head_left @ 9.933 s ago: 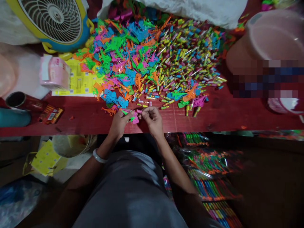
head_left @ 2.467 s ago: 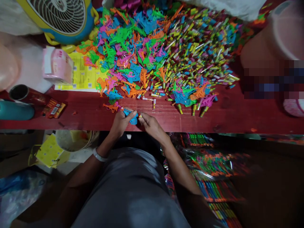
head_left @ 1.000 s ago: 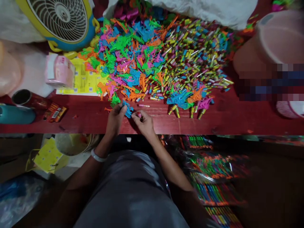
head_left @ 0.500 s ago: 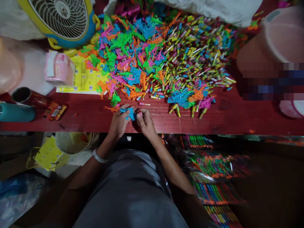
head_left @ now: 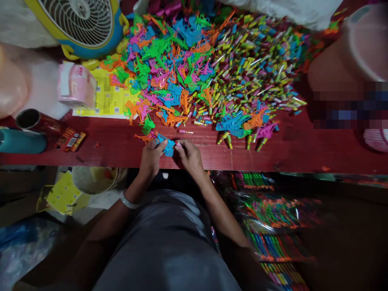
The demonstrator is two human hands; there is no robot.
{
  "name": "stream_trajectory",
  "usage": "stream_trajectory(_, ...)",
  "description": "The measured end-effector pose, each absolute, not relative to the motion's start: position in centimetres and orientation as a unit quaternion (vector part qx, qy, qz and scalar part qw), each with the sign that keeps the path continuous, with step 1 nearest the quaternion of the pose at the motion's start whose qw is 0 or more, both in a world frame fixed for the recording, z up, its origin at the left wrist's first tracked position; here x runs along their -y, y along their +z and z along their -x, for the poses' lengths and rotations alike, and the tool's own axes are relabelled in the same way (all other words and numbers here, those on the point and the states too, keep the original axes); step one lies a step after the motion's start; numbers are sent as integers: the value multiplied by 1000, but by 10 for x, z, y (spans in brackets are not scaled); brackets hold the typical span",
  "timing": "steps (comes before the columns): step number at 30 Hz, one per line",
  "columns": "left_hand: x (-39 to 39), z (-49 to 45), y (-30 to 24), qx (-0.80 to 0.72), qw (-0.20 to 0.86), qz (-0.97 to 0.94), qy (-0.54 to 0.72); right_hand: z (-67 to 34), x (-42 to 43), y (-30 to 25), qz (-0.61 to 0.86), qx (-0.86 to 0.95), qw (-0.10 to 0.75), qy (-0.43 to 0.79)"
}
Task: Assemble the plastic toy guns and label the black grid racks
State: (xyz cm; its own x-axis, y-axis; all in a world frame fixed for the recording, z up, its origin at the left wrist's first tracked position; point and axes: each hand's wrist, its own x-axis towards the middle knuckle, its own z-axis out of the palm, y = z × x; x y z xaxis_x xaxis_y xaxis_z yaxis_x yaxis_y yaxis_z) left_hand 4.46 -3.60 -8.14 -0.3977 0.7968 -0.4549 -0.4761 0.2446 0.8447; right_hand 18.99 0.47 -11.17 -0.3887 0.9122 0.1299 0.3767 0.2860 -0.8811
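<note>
My left hand (head_left: 150, 156) pinches a small blue plastic toy piece (head_left: 167, 146) at the near edge of the red table (head_left: 291, 151). My right hand (head_left: 189, 155) is closed right beside it, its fingertips holding a small pink tube (head_left: 178, 144) against the blue piece. Just beyond the hands spreads a big heap of flat coloured plastic pieces (head_left: 163, 68) and, to its right, a heap of small coloured tubes (head_left: 251, 64). A few put-together pieces (head_left: 242, 125) lie to the right of my hands.
A yellow-and-blue fan (head_left: 80, 24) stands at the back left, with a pink box (head_left: 75, 85) on yellow sheets (head_left: 112, 99). A dark can (head_left: 33, 121) and a teal cylinder (head_left: 21, 141) lie at the left edge. A pink tub (head_left: 357, 48) is at right. Bagged toys (head_left: 273, 218) lie under the table.
Both hands stayed at the table's near edge. My left hand picked up a blue piece and my right a pink tube, and the two have come together.
</note>
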Motion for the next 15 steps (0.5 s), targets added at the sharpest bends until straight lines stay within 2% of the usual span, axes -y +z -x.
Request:
stream_trajectory(4,35,-46,-86,-593,514,-163,598,-192,-3,-112,439,729,333,406)
stream_trajectory(10,34,-59,-91,-595,474,-148,632,-182,14,-116,468,732,355,345)
stream_trajectory(15,39,-72,-90,-590,484,-153,628,-179,37,-126,482,701,363,380)
